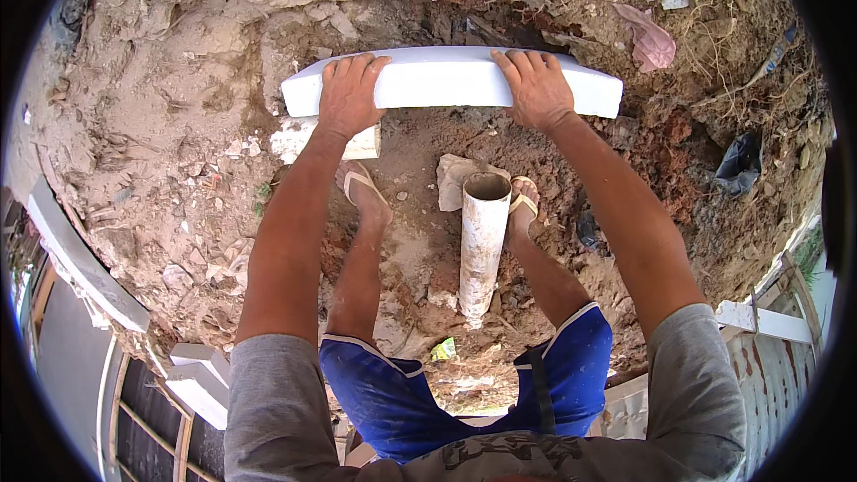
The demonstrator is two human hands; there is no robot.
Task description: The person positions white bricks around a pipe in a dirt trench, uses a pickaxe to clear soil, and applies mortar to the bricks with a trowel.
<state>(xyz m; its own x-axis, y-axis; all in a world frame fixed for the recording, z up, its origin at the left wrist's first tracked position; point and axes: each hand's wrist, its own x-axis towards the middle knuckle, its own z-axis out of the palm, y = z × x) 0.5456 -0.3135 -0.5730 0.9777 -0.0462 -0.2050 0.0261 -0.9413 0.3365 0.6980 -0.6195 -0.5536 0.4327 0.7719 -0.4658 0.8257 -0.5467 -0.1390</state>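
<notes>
A long white block, smooth and straight-edged like foam, lies crosswise in front of me over the dirt. My left hand grips it left of its middle, fingers over the top towards the far edge. Towards its right end my right hand holds it the same way, fingers bent over it. Both arms are stretched out. The block's underside is hidden. A second, dirt-stained white block lies on the ground just nearer than the first, partly behind my left wrist.
An upright, dirty white pipe with an open top stands between my sandalled feet, beside a stone. Rough soil surrounds me, with a pink cloth and black plastic at right. More white blocks lie at lower left.
</notes>
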